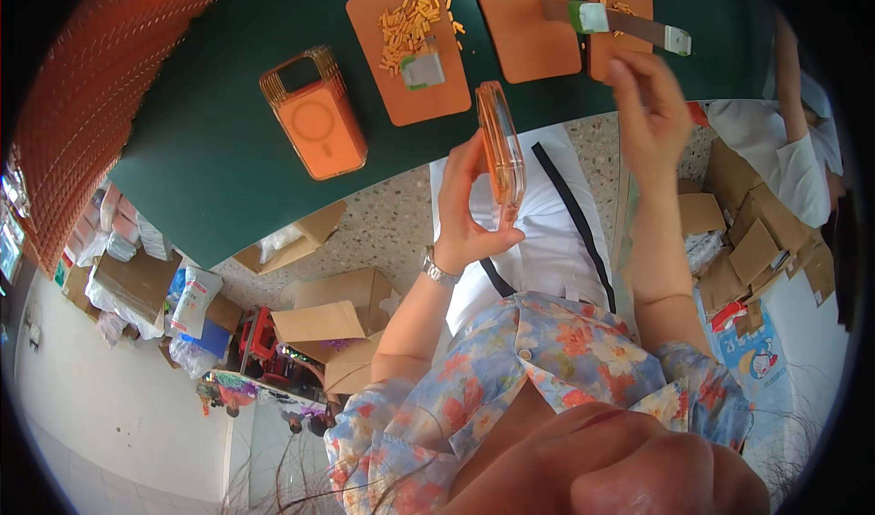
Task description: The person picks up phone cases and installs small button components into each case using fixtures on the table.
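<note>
My left hand (465, 200) grips a clear orange phone case (499, 150) by its lower part, fingers on one side and thumb on the other. The case stands nearly edge-on above my lap, just off the table's near edge. To the right, my right hand (652, 105) is raised with fingers bent and tips close together; whatever they pinch, if anything, is too small to make out. It is nearest an orange board (599, 55) with small orange pieces (623, 8). Across this board and its neighbour (524, 32) lies a flat brown strip (638, 28) with green and whitish ends.
Left on the green table (210, 178) stands a stack of orange phone cases (314, 128). Another orange board (424, 105) bears a heap of small orange pieces (410, 25). Long rows of orange cases (128, 68) line the far left. Cardboard boxes (337, 301) stand on the floor.
</note>
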`<state>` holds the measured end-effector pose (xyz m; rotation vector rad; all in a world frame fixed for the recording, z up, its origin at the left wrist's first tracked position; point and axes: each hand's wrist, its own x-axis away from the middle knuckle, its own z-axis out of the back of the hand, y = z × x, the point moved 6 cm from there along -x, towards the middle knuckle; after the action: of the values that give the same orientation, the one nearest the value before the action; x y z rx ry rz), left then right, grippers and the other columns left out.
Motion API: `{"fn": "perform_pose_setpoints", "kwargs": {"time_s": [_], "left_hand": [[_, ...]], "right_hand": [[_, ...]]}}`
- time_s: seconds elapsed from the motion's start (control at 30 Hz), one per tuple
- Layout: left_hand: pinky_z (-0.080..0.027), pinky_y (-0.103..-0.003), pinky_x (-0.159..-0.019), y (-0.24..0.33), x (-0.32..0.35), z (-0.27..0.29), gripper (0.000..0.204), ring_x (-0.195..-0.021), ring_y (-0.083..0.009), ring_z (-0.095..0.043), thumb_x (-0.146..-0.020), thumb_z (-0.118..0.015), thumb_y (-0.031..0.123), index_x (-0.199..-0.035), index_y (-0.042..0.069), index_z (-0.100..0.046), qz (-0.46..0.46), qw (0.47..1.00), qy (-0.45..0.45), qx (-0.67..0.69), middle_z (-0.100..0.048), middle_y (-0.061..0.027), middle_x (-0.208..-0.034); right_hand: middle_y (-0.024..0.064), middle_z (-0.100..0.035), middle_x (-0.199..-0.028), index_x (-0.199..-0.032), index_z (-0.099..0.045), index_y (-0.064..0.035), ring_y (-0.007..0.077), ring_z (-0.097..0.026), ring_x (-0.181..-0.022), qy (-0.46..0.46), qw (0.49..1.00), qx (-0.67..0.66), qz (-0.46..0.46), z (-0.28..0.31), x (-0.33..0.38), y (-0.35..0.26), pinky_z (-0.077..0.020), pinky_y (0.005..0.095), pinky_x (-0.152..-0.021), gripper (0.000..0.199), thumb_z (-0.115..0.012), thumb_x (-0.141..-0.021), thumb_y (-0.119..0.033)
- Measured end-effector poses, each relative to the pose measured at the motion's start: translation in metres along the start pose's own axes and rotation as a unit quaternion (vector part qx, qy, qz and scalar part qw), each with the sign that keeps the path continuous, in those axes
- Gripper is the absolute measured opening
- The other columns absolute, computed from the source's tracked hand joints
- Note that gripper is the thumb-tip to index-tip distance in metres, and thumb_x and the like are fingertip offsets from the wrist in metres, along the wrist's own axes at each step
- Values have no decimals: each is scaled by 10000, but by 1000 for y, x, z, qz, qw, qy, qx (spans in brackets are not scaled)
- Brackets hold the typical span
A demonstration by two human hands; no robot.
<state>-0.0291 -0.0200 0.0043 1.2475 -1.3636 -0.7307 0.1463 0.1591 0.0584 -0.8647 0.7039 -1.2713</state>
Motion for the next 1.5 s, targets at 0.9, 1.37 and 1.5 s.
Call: {"fn": "perform_pose_setpoints", "kwargs": {"time_s": [0.9, 1.37, 1.5], "left_hand": [[-447, -405, -1009, 4, -36, -38, 1009, -1159, -249, -561, -692, -792, 425, -1474, 13, -305, 45, 992, 92, 70, -451, -110, -1315], [-490, -384, -958, 8, -48, -37, 1009, -1118, -220, -573, -697, -799, 485, -1452, 10, -327, 36, 993, 80, 82, -458, -102, -1283], [-521, -406, -910, 22, -63, -45, 970, -1102, -259, -593, -734, -721, 620, -1372, -33, -394, 14, 993, 92, 76, -497, -165, -1300]], "right_hand": [[210, -680, -912, -892, -693, 12, 352, -652, -858, -408, 824, 322, 226, -103, -226, -24, -513, 405, -755, 169, -633, -777, -97], [101, -639, -883, -992, -660, 0, 218, -621, -792, -408, 882, 146, 184, -21, -115, -74, -486, 306, -691, 151, -650, -863, -78], [36, -623, -872, -992, -655, -23, 98, -592, -745, -348, 919, 115, 145, -20, -86, -57, -452, 252, -618, 107, -639, -889, -46]]}}
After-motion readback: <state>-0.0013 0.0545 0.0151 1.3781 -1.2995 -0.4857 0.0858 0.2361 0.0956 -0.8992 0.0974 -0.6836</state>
